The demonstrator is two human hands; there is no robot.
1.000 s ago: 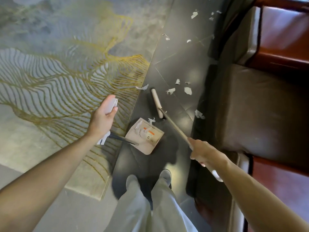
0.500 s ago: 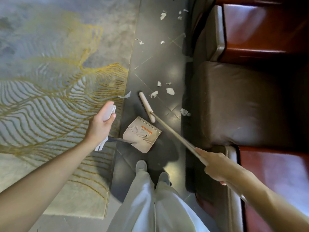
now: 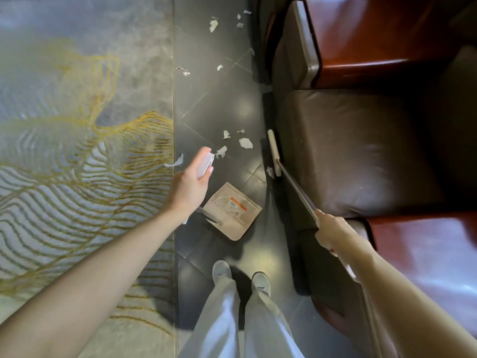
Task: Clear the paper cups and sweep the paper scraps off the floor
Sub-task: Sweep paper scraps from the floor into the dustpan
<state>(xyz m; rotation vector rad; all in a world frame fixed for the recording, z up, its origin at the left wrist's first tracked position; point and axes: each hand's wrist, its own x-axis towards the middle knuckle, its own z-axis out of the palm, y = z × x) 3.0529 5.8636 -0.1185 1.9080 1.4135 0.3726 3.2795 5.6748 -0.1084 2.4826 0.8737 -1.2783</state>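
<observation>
Paper scraps (image 3: 245, 142) lie on the dark floor (image 3: 219, 104) just ahead of my left hand (image 3: 189, 188), which grips the dustpan handle (image 3: 205, 164); my right hand (image 3: 333, 232) grips the broom pole (image 3: 296, 189), its head beside the scraps.

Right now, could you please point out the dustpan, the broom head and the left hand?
dustpan (image 3: 233, 211): head view, tray middle.
broom head (image 3: 273, 152): head view, white back.
left hand (image 3: 189, 187): head view, hand's back.
</observation>
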